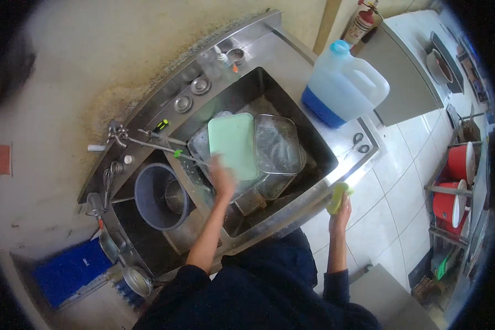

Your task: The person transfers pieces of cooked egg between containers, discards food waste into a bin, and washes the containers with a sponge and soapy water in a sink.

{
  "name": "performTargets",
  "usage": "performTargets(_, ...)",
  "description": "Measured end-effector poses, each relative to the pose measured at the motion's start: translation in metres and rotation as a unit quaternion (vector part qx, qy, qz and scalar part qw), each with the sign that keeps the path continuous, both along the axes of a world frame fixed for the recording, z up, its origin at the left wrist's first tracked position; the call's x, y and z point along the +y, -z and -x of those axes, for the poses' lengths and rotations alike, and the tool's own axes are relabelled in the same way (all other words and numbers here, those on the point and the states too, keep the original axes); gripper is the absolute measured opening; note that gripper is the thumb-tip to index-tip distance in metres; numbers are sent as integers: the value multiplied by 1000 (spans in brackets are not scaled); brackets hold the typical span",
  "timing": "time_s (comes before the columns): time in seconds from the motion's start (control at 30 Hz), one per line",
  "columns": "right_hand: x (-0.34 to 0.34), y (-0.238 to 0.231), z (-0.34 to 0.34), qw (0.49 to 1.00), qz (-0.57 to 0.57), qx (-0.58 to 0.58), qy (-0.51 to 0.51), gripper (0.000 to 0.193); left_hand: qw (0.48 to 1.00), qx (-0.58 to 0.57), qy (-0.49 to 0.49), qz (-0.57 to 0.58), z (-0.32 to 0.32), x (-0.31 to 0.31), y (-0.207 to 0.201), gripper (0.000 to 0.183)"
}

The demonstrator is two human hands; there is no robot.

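My left hand (222, 180) is over the sink, beside the lower left corner of a pale green tray (231, 144) and by the tip of the long faucet spout (162, 147). Motion smears its fingers, so I cannot tell whether it touches either. Close by the tray lies a wire mesh basket (276, 144) with a metal rim. More wet dishes sit under both in the basin (324, 157), mostly hidden. Out to the right, past the counter's front edge, my right hand (340, 215) is closed around a yellow-green sponge (337, 198).
A large jug of blue liquid (344, 88) stands on the counter at the right, with scissors (359, 144) near it. A grey bucket (148, 198) occupies the left basin. Drain strainers (200, 84) and a whisk (108, 184) lie along the back ledge. Red containers (448, 203) fill a rack far right.
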State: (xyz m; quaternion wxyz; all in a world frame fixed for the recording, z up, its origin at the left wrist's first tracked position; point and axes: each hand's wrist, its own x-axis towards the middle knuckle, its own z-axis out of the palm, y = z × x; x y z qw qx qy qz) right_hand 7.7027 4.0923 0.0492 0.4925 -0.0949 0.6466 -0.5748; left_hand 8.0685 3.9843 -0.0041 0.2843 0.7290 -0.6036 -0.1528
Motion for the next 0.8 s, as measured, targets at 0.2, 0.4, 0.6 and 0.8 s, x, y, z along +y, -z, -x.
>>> performTargets(0.2,35,-7,-2,995,27,-67,69,36,897,-166,403,-64,109,-17,110,50)
performTargets(0.4,66,-21,4,995,-4,-20,98,40,874,-244,416,-63,102,-31,91,17)
performTargets(0.6,40,-20,1,999,45,-20,10,46,950,105,285,-77,18,-12,-72,30)
performTargets(0.8,-76,-45,-110,959,153,116,-209,53,841,515,-163,26,-64,132,-143,36)
